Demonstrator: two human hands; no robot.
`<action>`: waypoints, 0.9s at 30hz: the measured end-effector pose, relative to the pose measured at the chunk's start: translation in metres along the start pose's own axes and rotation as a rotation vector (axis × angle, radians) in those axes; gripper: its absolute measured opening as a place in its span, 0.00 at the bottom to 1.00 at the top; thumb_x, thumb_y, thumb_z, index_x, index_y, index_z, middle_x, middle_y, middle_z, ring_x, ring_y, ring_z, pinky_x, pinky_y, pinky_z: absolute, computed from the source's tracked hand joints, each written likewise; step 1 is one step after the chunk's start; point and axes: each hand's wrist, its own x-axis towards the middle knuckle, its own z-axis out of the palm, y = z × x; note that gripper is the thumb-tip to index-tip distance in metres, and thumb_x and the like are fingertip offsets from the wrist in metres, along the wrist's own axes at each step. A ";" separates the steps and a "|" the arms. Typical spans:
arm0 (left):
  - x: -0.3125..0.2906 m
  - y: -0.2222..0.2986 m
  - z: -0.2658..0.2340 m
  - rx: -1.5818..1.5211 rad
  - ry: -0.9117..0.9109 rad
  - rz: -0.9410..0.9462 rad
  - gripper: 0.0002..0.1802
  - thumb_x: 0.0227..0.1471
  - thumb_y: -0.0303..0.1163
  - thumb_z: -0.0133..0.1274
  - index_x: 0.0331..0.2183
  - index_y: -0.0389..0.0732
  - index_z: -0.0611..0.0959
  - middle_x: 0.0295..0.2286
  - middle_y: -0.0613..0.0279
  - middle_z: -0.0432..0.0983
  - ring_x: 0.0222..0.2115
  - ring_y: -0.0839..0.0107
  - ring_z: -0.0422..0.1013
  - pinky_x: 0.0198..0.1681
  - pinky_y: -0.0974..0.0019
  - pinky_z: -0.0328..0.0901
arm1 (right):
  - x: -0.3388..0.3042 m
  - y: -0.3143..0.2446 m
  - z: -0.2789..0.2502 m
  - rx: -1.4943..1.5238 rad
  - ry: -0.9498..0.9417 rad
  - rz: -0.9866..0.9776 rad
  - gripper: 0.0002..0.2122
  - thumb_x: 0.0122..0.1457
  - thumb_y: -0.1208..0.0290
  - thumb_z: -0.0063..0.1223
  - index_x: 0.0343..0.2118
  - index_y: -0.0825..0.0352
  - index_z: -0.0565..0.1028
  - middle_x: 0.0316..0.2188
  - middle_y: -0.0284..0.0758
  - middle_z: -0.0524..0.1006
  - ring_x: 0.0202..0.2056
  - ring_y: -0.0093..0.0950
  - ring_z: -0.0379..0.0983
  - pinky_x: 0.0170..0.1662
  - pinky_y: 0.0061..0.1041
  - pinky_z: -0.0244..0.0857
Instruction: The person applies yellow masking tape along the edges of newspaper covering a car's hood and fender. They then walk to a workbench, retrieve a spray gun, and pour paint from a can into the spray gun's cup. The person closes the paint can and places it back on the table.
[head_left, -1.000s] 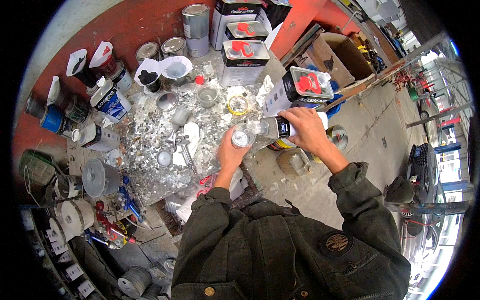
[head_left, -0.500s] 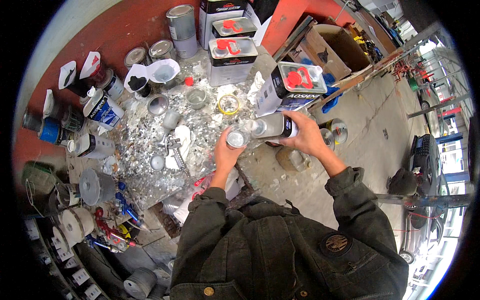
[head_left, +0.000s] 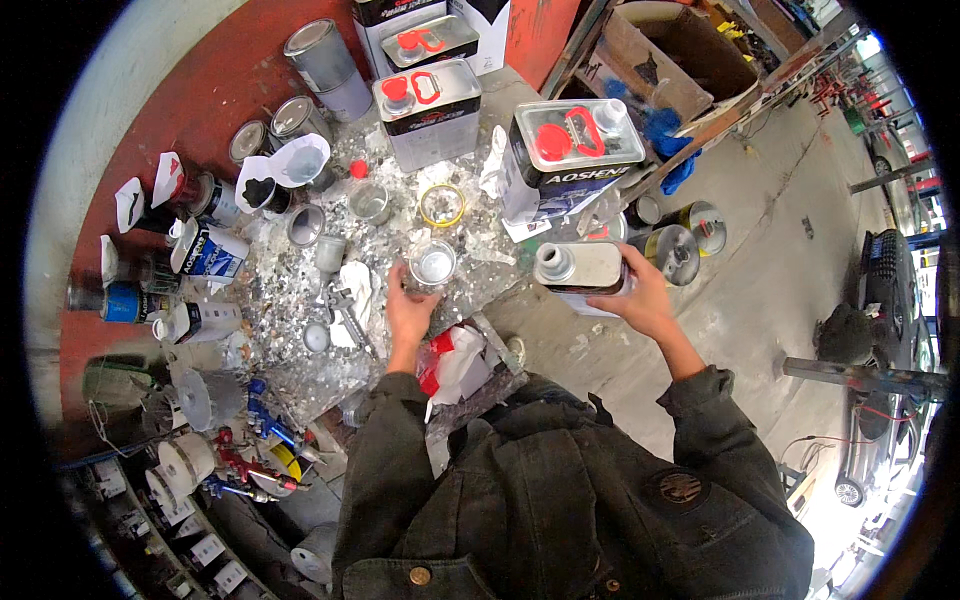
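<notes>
My left hand (head_left: 411, 312) is closed round a small clear cup (head_left: 432, 262) that has a little pale liquid in it, over the front part of the paint-stained bench (head_left: 300, 370). To the right, beyond the bench edge, my right hand (head_left: 645, 298) grips a small rectangular metal can (head_left: 588, 264) by its right side. The can stands about upright, its uncapped spout toward the cup, and the two are well apart. Just behind it is a larger tin can (head_left: 575, 170) with a red cap and a red handle.
A spray gun (head_left: 348, 318) lies on white paper left of the cup. Behind are a yellow ring (head_left: 442, 205), another clear cup (head_left: 370, 204) and a red-capped can (head_left: 430, 110). More spray guns (head_left: 245, 460) hang at the lower left. Round tins (head_left: 670, 252) stand at the right.
The can has swung from tilted over the cup to about upright and moved away to the right. The cup has moved a little left. My view has shifted.
</notes>
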 end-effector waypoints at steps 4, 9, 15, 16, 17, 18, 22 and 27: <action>-0.011 -0.019 -0.038 -0.119 0.290 -0.104 0.38 0.42 0.21 0.61 0.55 0.40 0.65 0.46 0.57 0.72 0.28 0.71 0.73 0.26 0.72 0.68 | -0.011 0.040 -0.007 0.085 0.022 0.059 0.35 0.34 0.73 0.73 0.51 0.66 0.70 0.43 0.37 0.77 0.45 0.28 0.74 0.51 0.28 0.66; 0.010 0.056 -0.052 -0.179 0.323 0.051 0.18 0.51 0.25 0.58 0.45 0.37 0.76 0.35 0.63 0.78 0.27 0.78 0.73 0.25 0.76 0.65 | -0.019 0.069 -0.009 0.172 0.025 0.120 0.35 0.35 0.73 0.73 0.51 0.69 0.70 0.44 0.37 0.76 0.47 0.29 0.73 0.53 0.28 0.64; 0.025 0.150 -0.034 -0.034 0.195 0.309 0.14 0.48 0.23 0.58 0.40 0.36 0.80 0.32 0.64 0.79 0.27 0.79 0.71 0.32 0.73 0.67 | -0.015 0.073 -0.013 0.125 0.026 0.095 0.36 0.34 0.71 0.73 0.52 0.69 0.70 0.45 0.41 0.76 0.47 0.30 0.73 0.52 0.28 0.65; 0.026 0.154 -0.033 -0.009 0.208 0.305 0.14 0.48 0.22 0.57 0.40 0.36 0.80 0.31 0.64 0.79 0.27 0.78 0.71 0.33 0.73 0.67 | -0.013 0.074 -0.013 0.112 0.021 0.084 0.36 0.34 0.70 0.73 0.51 0.68 0.70 0.45 0.41 0.76 0.47 0.32 0.74 0.52 0.28 0.65; 0.029 0.148 -0.031 0.010 0.229 0.289 0.14 0.47 0.22 0.57 0.40 0.36 0.80 0.30 0.62 0.79 0.27 0.78 0.72 0.33 0.72 0.67 | -0.010 0.075 -0.012 0.099 0.015 0.073 0.36 0.34 0.69 0.73 0.51 0.68 0.70 0.45 0.42 0.76 0.47 0.33 0.74 0.51 0.28 0.66; 0.030 0.138 -0.031 0.040 0.249 0.241 0.14 0.47 0.22 0.57 0.39 0.36 0.80 0.30 0.62 0.79 0.27 0.77 0.72 0.33 0.72 0.67 | -0.007 0.074 -0.010 0.085 0.009 0.061 0.36 0.34 0.69 0.73 0.51 0.67 0.70 0.45 0.42 0.76 0.47 0.34 0.74 0.50 0.29 0.66; 0.009 0.052 -0.029 0.242 0.340 0.054 0.17 0.44 0.27 0.60 0.40 0.37 0.80 0.34 0.59 0.79 0.30 0.69 0.75 0.36 0.66 0.68 | 0.011 0.038 0.000 -0.115 -0.055 -0.097 0.35 0.33 0.67 0.72 0.50 0.64 0.71 0.44 0.41 0.76 0.44 0.39 0.74 0.48 0.31 0.68; -0.052 -0.036 0.010 -0.070 0.232 -0.070 0.16 0.44 0.28 0.60 0.38 0.36 0.80 0.31 0.55 0.80 0.29 0.69 0.76 0.34 0.66 0.69 | 0.040 -0.007 0.018 -0.278 -0.166 -0.232 0.35 0.33 0.66 0.71 0.50 0.64 0.71 0.43 0.40 0.76 0.44 0.40 0.73 0.48 0.33 0.67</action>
